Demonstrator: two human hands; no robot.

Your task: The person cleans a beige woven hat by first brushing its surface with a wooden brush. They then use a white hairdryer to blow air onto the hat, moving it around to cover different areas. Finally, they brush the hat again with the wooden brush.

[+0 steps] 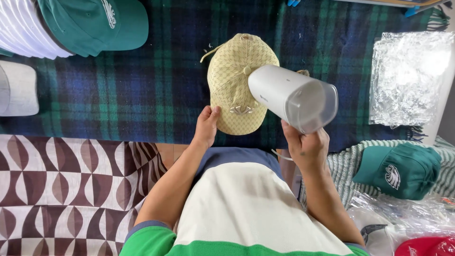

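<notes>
The left grip (206,127) pinches the brim edge of a tan woven cap (237,80), thumb on top and fingers tucked beneath; the cap lies just beyond it on a plaid wool blanket (142,85) in blue and green. To its right, the right grip (307,144) is wrapped shut around the handle of a smooth white cylindrical steamer (291,97), tilted over the cap's crown. Farther right lies crinkled clear plastic (410,76), with a green cap (398,170) nearer.

A small cap-finishing workshop: a counter (142,95) padded with a plaid blanket, several caps including a green cap (90,23) and another green cap (398,170), and clear plastic bags (407,76) for packing.
</notes>
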